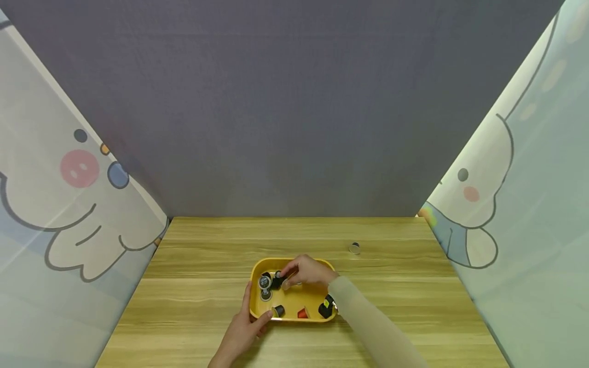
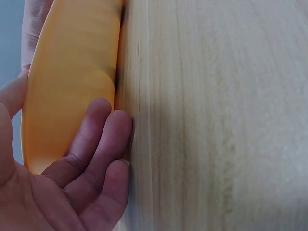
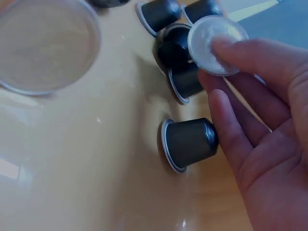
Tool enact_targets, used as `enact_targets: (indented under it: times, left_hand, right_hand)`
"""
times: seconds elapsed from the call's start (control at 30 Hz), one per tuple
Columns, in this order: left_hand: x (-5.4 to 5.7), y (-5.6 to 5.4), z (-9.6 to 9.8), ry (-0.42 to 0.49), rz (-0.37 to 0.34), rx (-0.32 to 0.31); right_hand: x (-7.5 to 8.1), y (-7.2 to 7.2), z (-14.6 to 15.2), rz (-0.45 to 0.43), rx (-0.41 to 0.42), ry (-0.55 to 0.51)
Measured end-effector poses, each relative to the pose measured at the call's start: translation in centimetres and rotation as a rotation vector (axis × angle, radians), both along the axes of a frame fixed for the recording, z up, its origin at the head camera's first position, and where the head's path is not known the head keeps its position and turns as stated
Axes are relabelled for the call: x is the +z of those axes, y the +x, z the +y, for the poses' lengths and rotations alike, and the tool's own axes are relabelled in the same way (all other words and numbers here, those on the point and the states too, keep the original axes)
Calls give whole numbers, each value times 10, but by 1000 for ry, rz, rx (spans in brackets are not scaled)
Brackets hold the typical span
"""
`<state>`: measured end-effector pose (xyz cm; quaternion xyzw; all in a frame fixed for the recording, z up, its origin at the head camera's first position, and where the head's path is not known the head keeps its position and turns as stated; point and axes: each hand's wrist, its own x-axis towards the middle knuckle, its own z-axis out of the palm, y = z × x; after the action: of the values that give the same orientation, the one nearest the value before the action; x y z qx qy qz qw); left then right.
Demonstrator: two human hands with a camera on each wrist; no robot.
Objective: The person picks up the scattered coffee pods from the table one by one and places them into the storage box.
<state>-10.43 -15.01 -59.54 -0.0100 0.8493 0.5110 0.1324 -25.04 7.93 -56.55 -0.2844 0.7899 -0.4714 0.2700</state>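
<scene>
A yellow tray (image 1: 294, 320) holds several coffee capsules, mostly dark with silvery lids, on its left side. My left hand (image 1: 242, 327) grips the tray's near left corner; in the left wrist view its fingers lie along the outer wall (image 2: 72, 91). Inside the tray my right hand (image 1: 312, 271) pinches a coffee capsule with a pale lid (image 3: 203, 42), thumb on the lid. Beside its fingers a black capsule (image 3: 190, 142) lies on its side. Near the front wall lie a dark capsule (image 1: 278, 310) and a red capsule (image 1: 303, 313).
Behind the tray, to the right, a small round silvery piece (image 1: 355, 248) lies on the wooden table (image 1: 207, 245). A black object with a yellow mark (image 1: 326, 306) is next to the right sleeve (image 1: 368, 317). A grey panel (image 1: 294, 128) stands at the back, with printed cloths either side.
</scene>
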Motion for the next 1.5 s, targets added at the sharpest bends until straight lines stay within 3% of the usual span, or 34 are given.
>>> enact_targets:
  times: [0.73, 1.1, 1.5]
  left_hand:
    - [1, -2, 3, 12, 4, -5]
    - [1, 5, 2, -3, -7, 7]
    - [0, 4, 0, 41, -25, 10]
  right_hand:
    - [-3, -4, 5, -21, 4, -28]
    - [-1, 3, 1, -25, -21, -45]
    - [7, 5, 8, 37, -61, -47]
